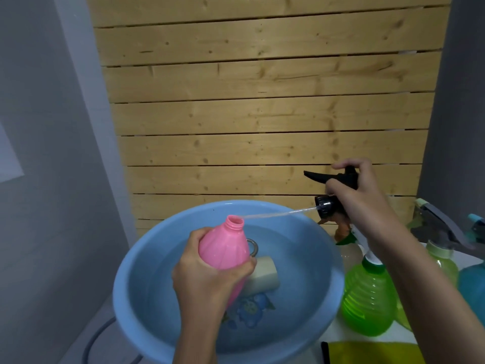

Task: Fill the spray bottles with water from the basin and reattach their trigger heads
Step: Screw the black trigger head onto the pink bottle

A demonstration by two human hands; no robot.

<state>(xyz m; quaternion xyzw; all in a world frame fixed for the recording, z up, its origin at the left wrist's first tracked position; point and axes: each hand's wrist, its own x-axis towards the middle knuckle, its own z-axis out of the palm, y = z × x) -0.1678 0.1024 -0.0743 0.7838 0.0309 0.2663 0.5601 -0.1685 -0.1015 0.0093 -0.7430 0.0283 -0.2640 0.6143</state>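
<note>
Pink bottle [223, 248] — gripped by left fingers [249, 264].

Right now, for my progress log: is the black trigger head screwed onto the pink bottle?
No; the pink bottle has a bare threaded neck, and the right hand holds the black trigger head away from it.

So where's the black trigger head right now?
Head view, right of centre: the right hand grips the trigger head above the basin's right rim, its tube pointing at the pink bottle's mouth.
</note>
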